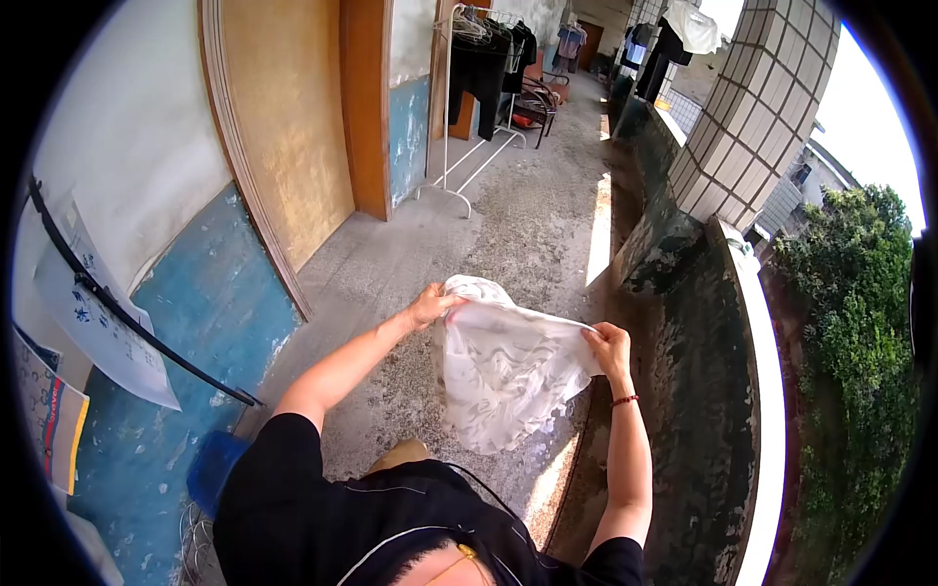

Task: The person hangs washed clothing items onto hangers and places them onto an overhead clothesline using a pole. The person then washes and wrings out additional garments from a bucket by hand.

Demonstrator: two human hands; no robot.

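A white, crumpled cloth (508,366) with a faint pattern hangs between my two hands, in front of my body and over the corridor floor. My left hand (431,305) is closed on its upper left corner. At the upper right edge, the fingers of my right hand (610,349) pinch the fabric; a dark red bracelet circles that wrist. The cloth droops in folds below both hands, and its lower edge hangs loose.
A white rack (446,127) with dark clothes and hangers stands ahead on the left, chairs behind it. A low parapet (718,391) and tiled pillar (757,107) run along the right. A blue bin (215,474) sits by the left wall.
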